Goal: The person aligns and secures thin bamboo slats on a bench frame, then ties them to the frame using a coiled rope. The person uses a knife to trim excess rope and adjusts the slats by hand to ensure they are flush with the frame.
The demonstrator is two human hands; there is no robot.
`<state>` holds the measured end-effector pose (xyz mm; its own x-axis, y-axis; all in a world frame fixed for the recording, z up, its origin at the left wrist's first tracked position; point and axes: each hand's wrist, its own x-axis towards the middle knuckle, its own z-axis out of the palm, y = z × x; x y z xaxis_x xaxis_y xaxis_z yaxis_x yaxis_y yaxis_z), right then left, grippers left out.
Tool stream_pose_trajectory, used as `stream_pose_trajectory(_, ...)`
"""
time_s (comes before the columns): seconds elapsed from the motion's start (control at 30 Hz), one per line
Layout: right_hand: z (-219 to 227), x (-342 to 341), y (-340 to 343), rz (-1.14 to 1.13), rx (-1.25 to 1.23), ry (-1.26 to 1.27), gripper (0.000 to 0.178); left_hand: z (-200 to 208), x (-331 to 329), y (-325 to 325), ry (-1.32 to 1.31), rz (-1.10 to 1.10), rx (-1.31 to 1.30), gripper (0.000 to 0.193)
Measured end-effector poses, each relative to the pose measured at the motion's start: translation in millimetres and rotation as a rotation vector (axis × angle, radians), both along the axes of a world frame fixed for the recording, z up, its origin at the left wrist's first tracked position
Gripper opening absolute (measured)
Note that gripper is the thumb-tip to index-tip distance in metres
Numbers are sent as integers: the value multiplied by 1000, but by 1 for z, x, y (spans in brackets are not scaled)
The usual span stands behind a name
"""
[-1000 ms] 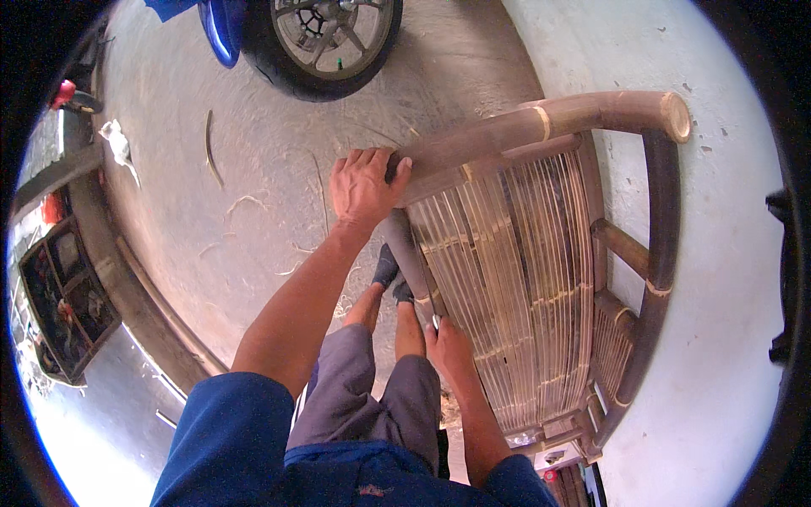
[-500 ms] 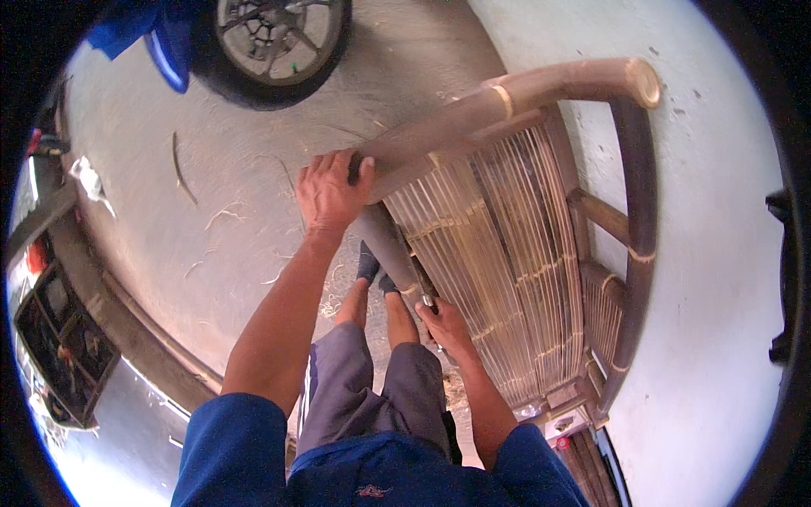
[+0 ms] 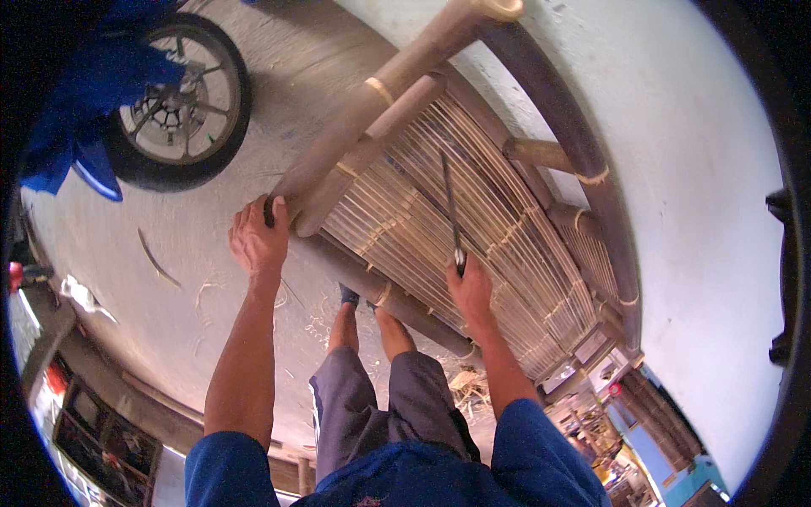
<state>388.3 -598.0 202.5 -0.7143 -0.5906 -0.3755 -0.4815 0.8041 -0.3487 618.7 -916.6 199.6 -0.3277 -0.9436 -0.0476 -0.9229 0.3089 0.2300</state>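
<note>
A bamboo bench, with thick brown poles and a seat of narrow slats, stands in front of me and to my right. My left hand is wrapped over the near left end of its long front pole, the thumb beside the dark hollow opening. In my right hand is a knife with a long, narrow, dark blade and a shiny collar. Its blade points away from me and shows above the slats; whether it touches them I cannot tell. My fingers hide its handle.
A motorbike wheel with blue bodywork stands at the far left. White wall runs along the right side. Fibre scraps and a curved strip lie on the concrete floor. Shavings are heaped near the bench's lower end.
My right hand has risen from beside the bench's near pole to over the slats, bringing the knife blade into sight. My left hand stays on the pole end. The whole view has shifted.
</note>
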Motion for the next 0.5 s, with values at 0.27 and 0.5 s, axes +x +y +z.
stream_pose_trajectory(0.27, -76, -69, -39, -57, 46, 165, 51, -5, 2, -3, -78, -25, 36, 38)
stream_pose_trajectory(0.5, -32, 56, 41, 6, -27, 157, 49, -11, 8, -6, -88, -119, 60, 50)
